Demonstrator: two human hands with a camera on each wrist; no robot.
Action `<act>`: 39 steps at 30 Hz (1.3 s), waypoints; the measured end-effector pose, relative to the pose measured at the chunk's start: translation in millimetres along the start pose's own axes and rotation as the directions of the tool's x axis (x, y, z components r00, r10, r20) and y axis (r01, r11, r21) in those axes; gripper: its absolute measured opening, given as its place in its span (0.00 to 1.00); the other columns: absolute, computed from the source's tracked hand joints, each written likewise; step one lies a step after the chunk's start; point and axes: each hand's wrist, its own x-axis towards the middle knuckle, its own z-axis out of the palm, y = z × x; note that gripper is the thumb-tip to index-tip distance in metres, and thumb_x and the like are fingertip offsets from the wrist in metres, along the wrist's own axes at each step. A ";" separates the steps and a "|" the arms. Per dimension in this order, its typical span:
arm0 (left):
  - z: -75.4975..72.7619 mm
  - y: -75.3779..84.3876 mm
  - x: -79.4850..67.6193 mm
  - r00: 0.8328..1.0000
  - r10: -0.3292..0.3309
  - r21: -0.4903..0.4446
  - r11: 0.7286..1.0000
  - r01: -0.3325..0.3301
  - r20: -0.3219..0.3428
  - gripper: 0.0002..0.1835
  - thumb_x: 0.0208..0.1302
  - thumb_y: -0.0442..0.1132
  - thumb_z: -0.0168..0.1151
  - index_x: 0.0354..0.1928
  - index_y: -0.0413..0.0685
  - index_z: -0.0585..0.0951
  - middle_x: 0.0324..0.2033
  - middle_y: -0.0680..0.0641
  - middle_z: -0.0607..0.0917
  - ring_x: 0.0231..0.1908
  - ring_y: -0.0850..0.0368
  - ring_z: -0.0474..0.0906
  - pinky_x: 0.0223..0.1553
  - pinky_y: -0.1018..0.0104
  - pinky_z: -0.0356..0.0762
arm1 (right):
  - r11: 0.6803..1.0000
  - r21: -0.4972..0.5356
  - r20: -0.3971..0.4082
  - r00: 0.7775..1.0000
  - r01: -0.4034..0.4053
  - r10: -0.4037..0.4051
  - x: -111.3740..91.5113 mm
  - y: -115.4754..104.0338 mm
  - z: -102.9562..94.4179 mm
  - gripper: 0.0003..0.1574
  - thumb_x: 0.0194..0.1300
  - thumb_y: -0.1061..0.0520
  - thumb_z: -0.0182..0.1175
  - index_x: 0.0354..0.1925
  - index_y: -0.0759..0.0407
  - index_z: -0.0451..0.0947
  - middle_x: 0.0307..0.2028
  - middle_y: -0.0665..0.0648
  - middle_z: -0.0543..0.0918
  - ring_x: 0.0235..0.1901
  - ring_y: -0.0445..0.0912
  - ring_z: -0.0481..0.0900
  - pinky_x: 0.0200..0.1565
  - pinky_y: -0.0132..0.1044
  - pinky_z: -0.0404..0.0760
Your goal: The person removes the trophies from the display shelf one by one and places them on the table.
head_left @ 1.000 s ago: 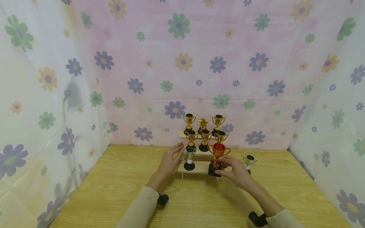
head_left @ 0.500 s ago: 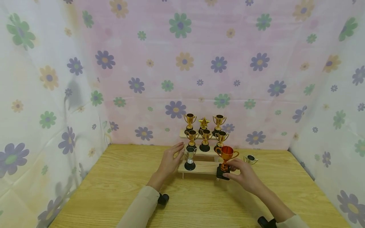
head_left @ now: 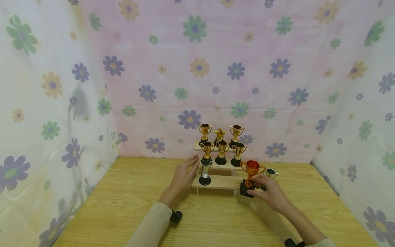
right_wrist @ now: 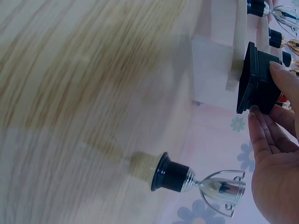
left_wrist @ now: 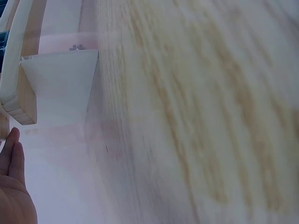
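With its thumb and fingers, my right hand [head_left: 273, 193] pinches an orange-red trophy cup [head_left: 252, 167] by its square black base [right_wrist: 266, 81]. The cup is upright, just off the right end of the lowest step of a tiered wooden stand [head_left: 224, 182]. On that step's left side stands a small silver trophy [head_left: 204, 167]. My left hand [head_left: 182, 174] rests along the stand's left side with its fingers extended; in the left wrist view its fingertips [left_wrist: 17, 133] are right by a step's end. Another silver trophy [right_wrist: 175, 177] stands on the table beside my right hand.
Gold trophy cups [head_left: 222, 146] fill the middle step. A gold star trophy [head_left: 220, 133] stands between two gold cups on the top step. The wooden table [head_left: 129, 199] ends at a flowered cloth backdrop [head_left: 166, 127], with cloth on both sides too.
My right hand has carried the orange-red trophy from the lowest step's right end outward to the right, now overlapping the silver trophy on the table. My left hand has stayed put.
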 end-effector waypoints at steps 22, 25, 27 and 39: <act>0.7 -2.5 0.2 1.000 0.027 0.021 0.999 -0.026 -0.014 0.20 0.77 0.42 0.59 0.61 0.34 0.82 0.64 0.40 0.81 0.65 0.42 0.76 0.66 0.46 0.73 | 0.992 -0.081 -0.080 0.992 -0.101 0.094 -1.6 22.3 1.3 0.25 0.60 0.54 0.76 0.51 0.67 0.85 0.38 0.53 0.83 0.34 0.45 0.82 0.35 0.37 0.84; 1.0 -2.8 -0.2 1.000 0.021 0.017 1.000 -0.020 -0.012 0.20 0.77 0.41 0.59 0.62 0.35 0.82 0.64 0.41 0.80 0.65 0.43 0.76 0.67 0.47 0.72 | 0.989 -0.073 -0.100 0.987 -0.130 0.122 0.7 26.9 6.7 0.24 0.60 0.55 0.76 0.50 0.69 0.85 0.38 0.56 0.83 0.33 0.46 0.83 0.35 0.36 0.84; 1.2 -2.5 -0.6 1.000 0.019 0.017 1.000 -0.019 -0.012 0.20 0.78 0.41 0.58 0.62 0.35 0.82 0.64 0.42 0.80 0.66 0.44 0.76 0.67 0.48 0.72 | 0.986 -0.062 -0.108 0.984 -0.152 0.145 2.4 29.1 10.4 0.24 0.60 0.56 0.76 0.50 0.70 0.85 0.38 0.58 0.84 0.33 0.47 0.84 0.35 0.36 0.84; 1.1 -1.2 -0.6 1.000 0.025 0.011 1.000 -0.024 -0.013 0.20 0.77 0.40 0.58 0.61 0.34 0.81 0.64 0.40 0.80 0.66 0.42 0.75 0.67 0.46 0.72 | 0.975 -0.059 -0.090 0.974 -0.214 0.208 12.5 28.0 22.8 0.22 0.61 0.59 0.74 0.49 0.73 0.84 0.39 0.63 0.87 0.35 0.51 0.85 0.41 0.49 0.86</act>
